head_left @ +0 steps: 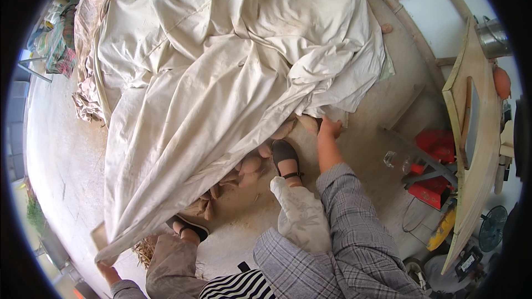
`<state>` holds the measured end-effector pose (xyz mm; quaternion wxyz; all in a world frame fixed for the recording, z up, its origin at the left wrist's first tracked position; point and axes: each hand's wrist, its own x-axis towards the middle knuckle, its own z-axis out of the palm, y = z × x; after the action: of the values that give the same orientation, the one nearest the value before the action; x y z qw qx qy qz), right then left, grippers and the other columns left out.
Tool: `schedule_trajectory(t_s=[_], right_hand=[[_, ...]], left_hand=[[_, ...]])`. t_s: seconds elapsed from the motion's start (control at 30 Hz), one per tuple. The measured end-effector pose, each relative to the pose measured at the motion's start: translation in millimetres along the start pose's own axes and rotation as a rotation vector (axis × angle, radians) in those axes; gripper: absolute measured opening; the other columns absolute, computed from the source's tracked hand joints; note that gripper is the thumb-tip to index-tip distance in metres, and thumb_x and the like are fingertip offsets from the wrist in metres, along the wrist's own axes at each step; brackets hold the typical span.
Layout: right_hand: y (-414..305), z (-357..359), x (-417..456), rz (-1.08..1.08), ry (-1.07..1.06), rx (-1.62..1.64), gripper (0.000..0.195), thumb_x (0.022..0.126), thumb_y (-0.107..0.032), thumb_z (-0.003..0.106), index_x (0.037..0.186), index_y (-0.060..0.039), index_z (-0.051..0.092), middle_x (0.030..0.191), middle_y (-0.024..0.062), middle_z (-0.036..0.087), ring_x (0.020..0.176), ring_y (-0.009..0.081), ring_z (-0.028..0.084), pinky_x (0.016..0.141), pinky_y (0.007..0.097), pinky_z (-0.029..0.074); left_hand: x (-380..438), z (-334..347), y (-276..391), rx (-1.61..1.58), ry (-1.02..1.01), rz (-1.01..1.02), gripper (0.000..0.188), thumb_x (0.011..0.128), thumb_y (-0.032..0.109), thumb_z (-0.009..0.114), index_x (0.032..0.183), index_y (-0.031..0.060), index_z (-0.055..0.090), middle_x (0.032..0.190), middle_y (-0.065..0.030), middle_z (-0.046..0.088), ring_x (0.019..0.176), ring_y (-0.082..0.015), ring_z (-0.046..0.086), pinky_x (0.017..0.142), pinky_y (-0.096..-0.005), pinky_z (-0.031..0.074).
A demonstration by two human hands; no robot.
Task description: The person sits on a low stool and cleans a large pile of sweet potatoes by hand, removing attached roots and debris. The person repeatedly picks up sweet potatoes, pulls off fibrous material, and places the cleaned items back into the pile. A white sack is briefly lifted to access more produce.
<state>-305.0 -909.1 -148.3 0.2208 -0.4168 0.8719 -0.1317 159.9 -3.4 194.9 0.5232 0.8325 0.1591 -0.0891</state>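
Note:
A large off-white cloth sheet (232,87) lies in folds over a broad heap in front of me. At the lower left, my left hand (109,273) grips one corner of it, pulling that side into long taut creases. My right hand (330,126) reaches down and pinches the sheet's near right edge, low over the floor. Under the lifted edge, sweet potatoes (250,166) show on the floor between my dark shoes (286,158). The rest of the heap is hidden by the cloth.
To the right stands a wooden table (482,166) with a knife (469,120) and a metal pot (493,37). Beneath it are red boxes (434,145) and a clear container (397,162). A fan (493,228) sits farther right. Straw (144,251) lies by my left leg.

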Motion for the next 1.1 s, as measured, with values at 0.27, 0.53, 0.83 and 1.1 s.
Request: schedule_trajectory(t_s=[0.27,0.53,0.83,1.1], right_hand=[[-2,-10,38,-0.099,-0.227,-0.299,0.038,0.085,-0.032,0.064,0.118,-0.0123,0.066,0.126,0.0199,0.058,0.116,0.0357,0.059,0.095,0.0494,0.051],[34,-14,74,-0.262,-0.163,-0.416,0.035,0.082,-0.028,0.069,0.112,-0.0107,0.068,0.125,0.0166,0.063,0.113,0.036,0.061,0.091,0.0459,0.052],[-141,-88,-43,-0.25,-0.484,1.535,0.031,0.088,-0.006,0.069,0.117,-0.0033,0.06,0.108,0.003,0.063,0.101,0.0137,0.057,0.091,0.0305,0.046],[-404,-124,-354,-1.206,-1.46,1.231,0.017,0.078,-0.015,0.072,0.088,-0.0054,0.063,0.077,0.0039,0.063,0.072,0.0175,0.06,0.067,0.0339,0.05]], left_hand=[[-15,116,7,0.462,0.221,-0.051,0.052,0.081,0.016,0.062,0.126,-0.0076,0.049,0.127,-0.0149,0.052,0.111,-0.0259,0.051,0.102,-0.0361,0.038],[-226,380,126,0.738,-0.618,0.428,0.072,0.085,-0.003,0.058,0.152,0.0049,0.031,0.149,-0.0149,0.045,0.129,-0.0295,0.052,0.108,-0.0438,0.039],[-218,406,102,0.831,-0.657,0.444,0.069,0.084,0.0,0.063,0.148,0.0029,0.037,0.144,-0.0156,0.049,0.118,-0.0271,0.06,0.096,-0.0399,0.048],[-234,439,105,0.857,-0.767,0.648,0.069,0.082,-0.002,0.067,0.144,0.0006,0.04,0.141,-0.0178,0.051,0.115,-0.0293,0.062,0.097,-0.0384,0.05]])
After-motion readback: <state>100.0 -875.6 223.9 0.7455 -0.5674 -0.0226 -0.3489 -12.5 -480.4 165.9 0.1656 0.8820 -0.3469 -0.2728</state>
